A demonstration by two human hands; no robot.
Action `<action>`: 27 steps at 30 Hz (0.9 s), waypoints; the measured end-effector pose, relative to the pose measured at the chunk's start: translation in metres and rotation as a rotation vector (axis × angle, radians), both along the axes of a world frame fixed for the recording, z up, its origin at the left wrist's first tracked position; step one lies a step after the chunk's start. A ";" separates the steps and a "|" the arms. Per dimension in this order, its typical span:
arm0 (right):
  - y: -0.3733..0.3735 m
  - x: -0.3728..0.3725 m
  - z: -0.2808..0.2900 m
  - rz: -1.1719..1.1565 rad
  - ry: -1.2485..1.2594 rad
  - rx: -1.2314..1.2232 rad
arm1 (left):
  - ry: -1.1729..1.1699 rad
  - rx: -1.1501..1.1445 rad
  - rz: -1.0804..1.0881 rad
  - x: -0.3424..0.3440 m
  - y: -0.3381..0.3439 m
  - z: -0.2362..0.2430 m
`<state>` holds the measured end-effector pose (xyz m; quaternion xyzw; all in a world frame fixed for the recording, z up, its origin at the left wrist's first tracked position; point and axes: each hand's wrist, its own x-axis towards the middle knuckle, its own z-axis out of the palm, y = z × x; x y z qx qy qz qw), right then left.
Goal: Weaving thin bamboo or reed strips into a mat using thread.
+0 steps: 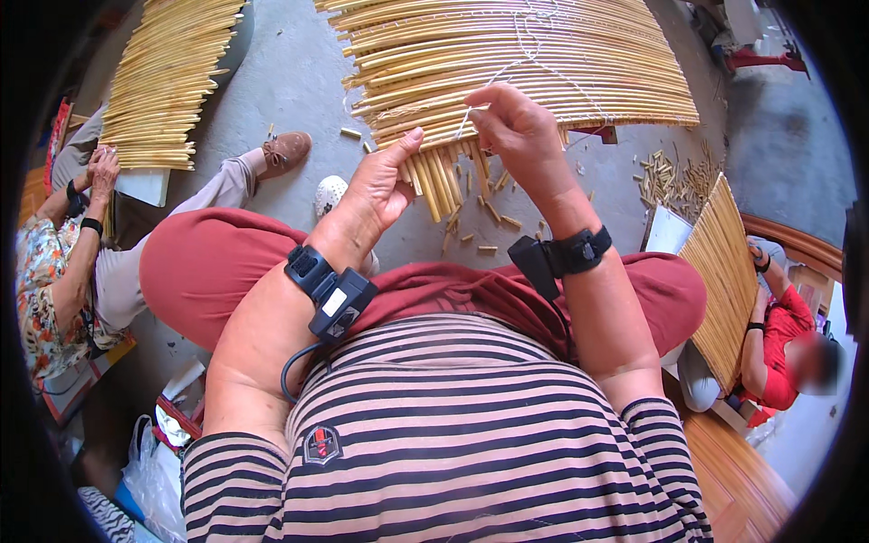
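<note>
A mat of long yellow cane sticks (597,68) laced with white string (579,90) lies across the top of the view, several shorter sticks (434,185) jutting down from its near edge. My left hand (376,190) is closed on these sticks at the near edge, thumb on top. Just right of it, my right hand (511,136) has its fingers pinched on the white string over the edge of the mat. Both wrists wear black strapped devices (339,299).
Co-workers sit at left (59,281) and right (778,335), each holding a similar mat (158,72) (706,271). Cut cane pieces (679,181) litter the concrete floor (272,72). A plastic bag (158,480) lies at lower left; wooden panelling (715,452) shows at lower right.
</note>
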<state>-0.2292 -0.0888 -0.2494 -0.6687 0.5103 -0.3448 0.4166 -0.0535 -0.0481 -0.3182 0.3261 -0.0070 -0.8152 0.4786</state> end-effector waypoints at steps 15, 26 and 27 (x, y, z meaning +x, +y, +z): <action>-0.009 -0.012 -0.016 0.096 -0.253 0.190 | -0.098 -0.134 0.087 -0.003 -0.002 -0.008; -0.010 -0.008 -0.002 0.132 -0.041 0.109 | -0.102 -0.135 0.040 0.005 -0.007 -0.008; -0.008 -0.007 0.006 0.157 0.133 0.000 | -0.097 -0.139 0.019 0.006 -0.007 -0.008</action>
